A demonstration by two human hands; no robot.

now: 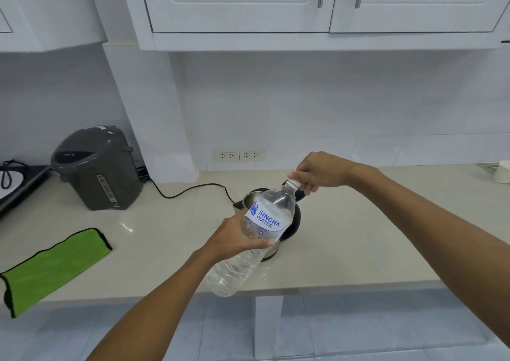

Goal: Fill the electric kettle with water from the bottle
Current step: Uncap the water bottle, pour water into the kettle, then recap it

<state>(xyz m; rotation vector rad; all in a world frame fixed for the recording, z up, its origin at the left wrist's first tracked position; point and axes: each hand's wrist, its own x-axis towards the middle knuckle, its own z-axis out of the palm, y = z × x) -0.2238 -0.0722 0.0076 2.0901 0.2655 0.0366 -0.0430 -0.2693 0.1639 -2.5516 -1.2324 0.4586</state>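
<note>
I've got the Singha water bottle (pixel 254 233) tilted in front of the electric kettle (pixel 278 217), neck up toward the right. My left hand (pixel 234 239) is wrapped round its middle, just under the label; my right hand (pixel 317 174) pinches the white cap (pixel 294 182) with its fingertips. The cap looks still on, so nothing is poured yet. The kettle sits on the beige countertop (pixel 358 250) with its lid open, mostly hidden behind the bottle. The bottle looks nearly full, so heavy, with thin walls that will give under a squeeze. I'd grip the ribbed mid-body firmly but not hard, or water jumps out once it's uncapped. Clear plastic, possibly slick.
</note>
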